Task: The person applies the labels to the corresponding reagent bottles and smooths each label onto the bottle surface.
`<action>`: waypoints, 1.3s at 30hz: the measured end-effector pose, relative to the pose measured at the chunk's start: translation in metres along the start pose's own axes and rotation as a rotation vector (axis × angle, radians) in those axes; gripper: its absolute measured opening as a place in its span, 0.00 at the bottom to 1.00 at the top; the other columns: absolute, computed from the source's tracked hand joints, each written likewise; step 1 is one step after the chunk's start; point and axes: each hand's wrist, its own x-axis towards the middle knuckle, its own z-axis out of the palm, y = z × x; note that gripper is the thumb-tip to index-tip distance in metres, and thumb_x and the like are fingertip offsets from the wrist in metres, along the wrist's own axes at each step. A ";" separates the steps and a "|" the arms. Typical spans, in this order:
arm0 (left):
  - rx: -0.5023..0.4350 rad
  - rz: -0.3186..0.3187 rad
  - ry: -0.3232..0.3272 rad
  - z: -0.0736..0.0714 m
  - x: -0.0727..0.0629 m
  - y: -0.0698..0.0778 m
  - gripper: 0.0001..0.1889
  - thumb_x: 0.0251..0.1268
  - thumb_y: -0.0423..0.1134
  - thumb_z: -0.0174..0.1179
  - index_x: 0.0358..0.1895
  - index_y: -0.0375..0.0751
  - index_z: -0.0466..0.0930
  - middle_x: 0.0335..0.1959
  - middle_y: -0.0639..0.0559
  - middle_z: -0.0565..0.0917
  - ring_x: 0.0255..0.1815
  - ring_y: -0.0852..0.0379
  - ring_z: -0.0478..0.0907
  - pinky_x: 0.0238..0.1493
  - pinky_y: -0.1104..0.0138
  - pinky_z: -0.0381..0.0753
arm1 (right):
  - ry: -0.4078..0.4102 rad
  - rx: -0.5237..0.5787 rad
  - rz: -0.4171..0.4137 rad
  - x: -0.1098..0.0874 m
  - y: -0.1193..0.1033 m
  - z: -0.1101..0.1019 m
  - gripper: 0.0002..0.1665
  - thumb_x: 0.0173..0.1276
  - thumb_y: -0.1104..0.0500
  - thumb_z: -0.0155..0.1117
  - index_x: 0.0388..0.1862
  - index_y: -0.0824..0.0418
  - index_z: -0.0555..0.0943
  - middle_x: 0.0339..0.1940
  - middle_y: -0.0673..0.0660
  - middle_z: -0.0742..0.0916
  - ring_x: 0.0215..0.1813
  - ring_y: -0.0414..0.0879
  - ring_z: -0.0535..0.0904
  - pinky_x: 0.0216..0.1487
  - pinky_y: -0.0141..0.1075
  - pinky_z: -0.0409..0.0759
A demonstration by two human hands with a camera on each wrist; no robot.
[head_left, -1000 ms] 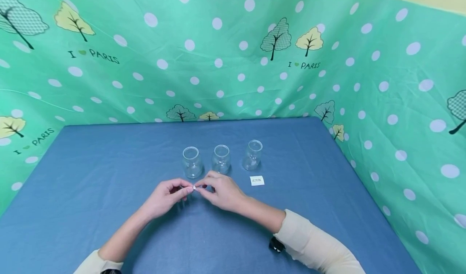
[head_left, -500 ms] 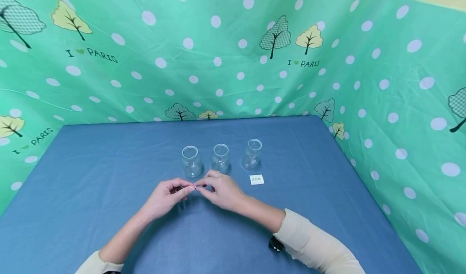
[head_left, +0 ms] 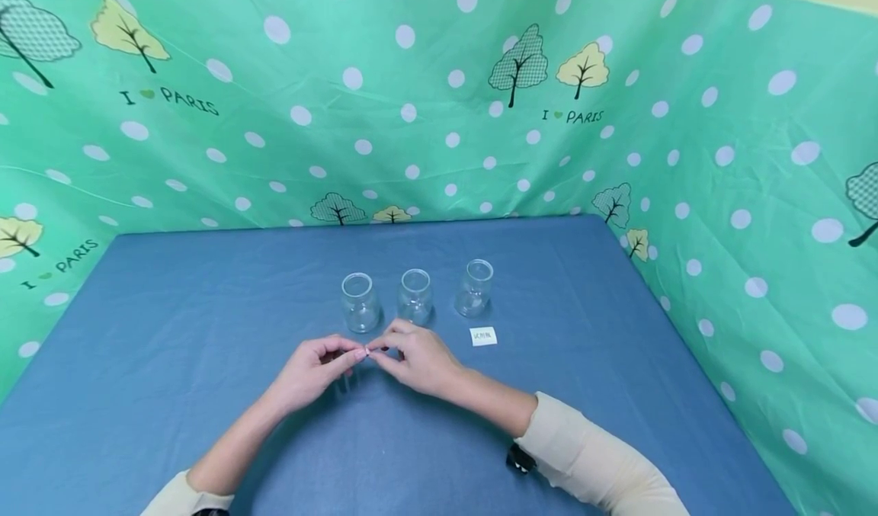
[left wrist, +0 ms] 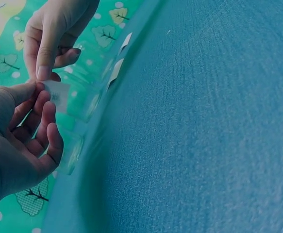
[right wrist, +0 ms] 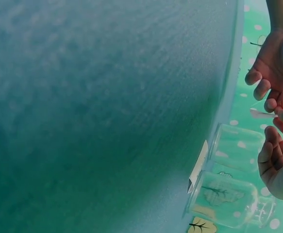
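In the head view my left hand (head_left: 312, 371) and right hand (head_left: 420, 360) meet fingertip to fingertip over the table. Between them they pinch a small white paper label (left wrist: 58, 95) with dark print on it, best seen in the left wrist view. From the right wrist, the label (right wrist: 261, 114) shows nearly edge-on. Just beyond the hands stand three clear glass jars, upright and without lids: a left jar (head_left: 360, 304), a middle jar (head_left: 414, 295) partly behind my right hand, and a right jar (head_left: 475, 287).
A white card with dark writing (head_left: 483, 336) lies before the right jar. The left wrist view shows a second white card (left wrist: 116, 73) near it. Blue cloth (head_left: 206, 302) covers the table. A green dotted curtain (head_left: 384, 104) rises behind and at the right.
Both hands keep their pinch in nearly the same place. Less of the white label shows between the fingertips than a second ago. The head view has tilted slightly.
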 end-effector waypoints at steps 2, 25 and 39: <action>-0.009 -0.002 -0.008 0.000 0.000 -0.001 0.10 0.65 0.41 0.58 0.40 0.38 0.83 0.28 0.39 0.80 0.26 0.56 0.77 0.28 0.66 0.76 | -0.002 0.005 0.001 0.000 0.000 0.000 0.10 0.64 0.54 0.63 0.42 0.53 0.86 0.34 0.48 0.83 0.26 0.38 0.75 0.29 0.19 0.66; 0.005 0.029 0.030 0.004 -0.002 0.002 0.08 0.64 0.40 0.58 0.38 0.38 0.82 0.23 0.50 0.78 0.22 0.52 0.74 0.23 0.69 0.73 | 0.000 0.029 0.018 -0.003 -0.001 0.001 0.10 0.64 0.54 0.63 0.42 0.53 0.86 0.34 0.48 0.82 0.25 0.33 0.71 0.28 0.19 0.66; 0.033 0.102 0.084 0.009 -0.001 0.001 0.03 0.62 0.35 0.60 0.34 0.42 0.82 0.25 0.55 0.77 0.19 0.67 0.67 0.21 0.71 0.69 | 0.018 0.163 0.053 -0.002 0.004 0.000 0.08 0.63 0.56 0.64 0.38 0.55 0.86 0.32 0.49 0.82 0.25 0.38 0.73 0.27 0.20 0.68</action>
